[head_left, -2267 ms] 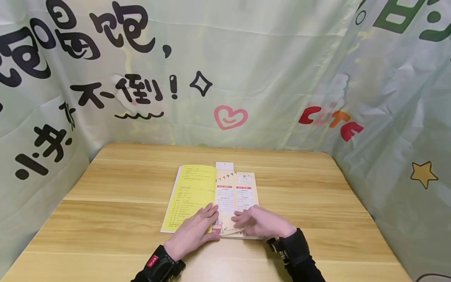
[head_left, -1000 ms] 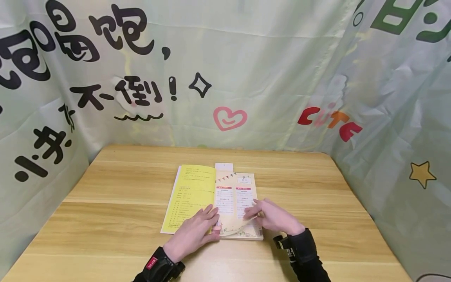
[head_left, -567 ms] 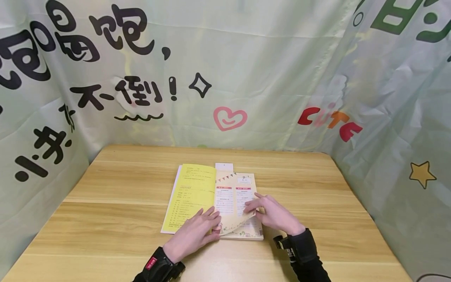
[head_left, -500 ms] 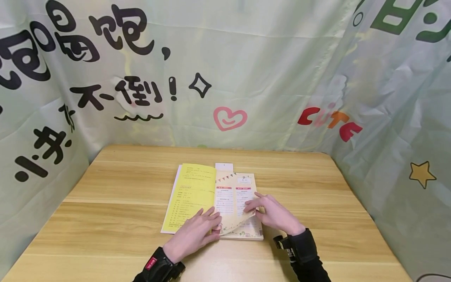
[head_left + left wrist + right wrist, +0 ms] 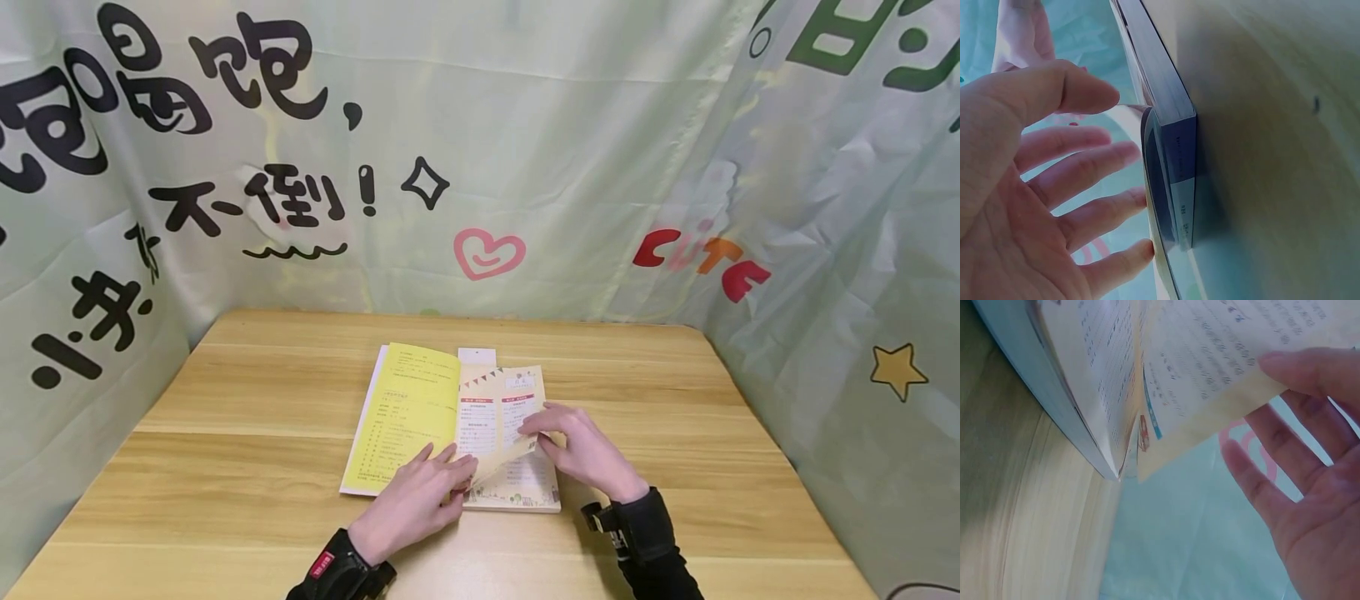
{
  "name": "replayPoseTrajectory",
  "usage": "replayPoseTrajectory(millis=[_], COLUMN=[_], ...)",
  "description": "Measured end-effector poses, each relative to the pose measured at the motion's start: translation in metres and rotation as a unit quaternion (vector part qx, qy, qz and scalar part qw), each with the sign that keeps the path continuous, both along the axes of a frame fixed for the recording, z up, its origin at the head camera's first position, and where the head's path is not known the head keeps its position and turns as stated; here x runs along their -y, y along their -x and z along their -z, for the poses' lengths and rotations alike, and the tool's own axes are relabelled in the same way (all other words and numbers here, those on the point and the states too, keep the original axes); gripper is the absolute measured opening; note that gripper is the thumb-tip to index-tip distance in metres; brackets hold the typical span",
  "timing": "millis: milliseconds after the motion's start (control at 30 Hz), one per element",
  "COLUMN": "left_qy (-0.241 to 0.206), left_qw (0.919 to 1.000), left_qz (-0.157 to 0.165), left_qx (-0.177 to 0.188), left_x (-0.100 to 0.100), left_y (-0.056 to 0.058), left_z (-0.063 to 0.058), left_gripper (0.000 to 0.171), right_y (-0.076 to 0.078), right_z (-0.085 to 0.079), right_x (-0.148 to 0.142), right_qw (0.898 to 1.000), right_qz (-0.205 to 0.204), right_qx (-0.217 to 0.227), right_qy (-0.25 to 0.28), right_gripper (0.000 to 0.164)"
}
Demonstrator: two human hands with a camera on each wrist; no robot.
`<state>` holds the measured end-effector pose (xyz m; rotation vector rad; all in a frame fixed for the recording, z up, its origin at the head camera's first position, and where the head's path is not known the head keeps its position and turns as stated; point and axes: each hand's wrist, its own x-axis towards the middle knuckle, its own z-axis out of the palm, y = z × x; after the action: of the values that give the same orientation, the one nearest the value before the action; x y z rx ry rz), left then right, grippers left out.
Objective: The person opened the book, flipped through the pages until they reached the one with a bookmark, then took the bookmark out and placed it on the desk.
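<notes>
An open book [image 5: 517,493] lies on the table, with a yellow left page [image 5: 405,408] and a cream printed right-hand page [image 5: 480,429]. My right hand [image 5: 588,454] pinches that right-hand page near its outer edge. The lower corner is raised and bends over the printed page below. In the right wrist view the thumb lies against the lifted page [image 5: 1210,381], with other fingers spread apart. My left hand [image 5: 412,504] rests at the lower part of the book near the fold. Its fingertips touch the yellow side in the left wrist view, beside the thick spine [image 5: 1175,150].
A white tab [image 5: 477,356] sticks out beyond the book's top edge. The wooden table [image 5: 262,433] extends around the book. Pale printed cloth [image 5: 585,167] hangs behind and along both sides of the table. A dark cable [image 5: 918,586] shows at the lower right corner.
My right hand has shifted right and slightly up, and the page's lower corner has lifted, uncovering more of the page below. The left fingers have moved slightly, and the yellow side has tilted up a little.
</notes>
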<state>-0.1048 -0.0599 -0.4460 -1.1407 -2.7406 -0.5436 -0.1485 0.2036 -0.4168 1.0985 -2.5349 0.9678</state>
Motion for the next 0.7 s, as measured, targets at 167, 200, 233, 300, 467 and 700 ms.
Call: replayPoseTrajectory(millis=[167, 200, 233, 300, 467, 700], left_qy=[-0.016, -0.018, -0.02, -0.026, -0.042, -0.089], left_qw=[0.9997, 0.9996, 0.9994, 0.9992, 0.9978, 0.9939], left_qz=[-0.006, -0.008, -0.01, -0.015, -0.038, -0.045], left_qx=[-0.018, -0.022, -0.025, -0.028, -0.033, -0.047], left_x=[-0.001, -0.002, -0.002, -0.003, -0.003, -0.004], left_y=[-0.001, -0.001, -0.001, -0.001, -0.002, -0.001], left_z=[0.001, 0.001, 0.001, 0.002, 0.001, -0.001], left_gripper=[0.026, 0.027, 0.03, 0.039, 0.055, 0.066], right_y=[0.0, 0.0, 0.0, 0.0, 0.001, 0.001], right_z=[0.0, 0.0, 0.0, 0.001, 0.003, 0.006], right_x=[0.005, 0.006, 0.008, 0.01, 0.015, 0.022], right_qw=[0.998, 0.997, 0.996, 0.994, 0.988, 0.985], right_qz=[0.031, 0.037, 0.044, 0.054, 0.083, 0.088], right_qx=[-0.046, -0.056, -0.065, -0.082, -0.109, -0.119], right_qy=[0.026, 0.031, 0.036, 0.047, 0.065, 0.085], right_gripper=[0.029, 0.03, 0.03, 0.031, 0.033, 0.042])
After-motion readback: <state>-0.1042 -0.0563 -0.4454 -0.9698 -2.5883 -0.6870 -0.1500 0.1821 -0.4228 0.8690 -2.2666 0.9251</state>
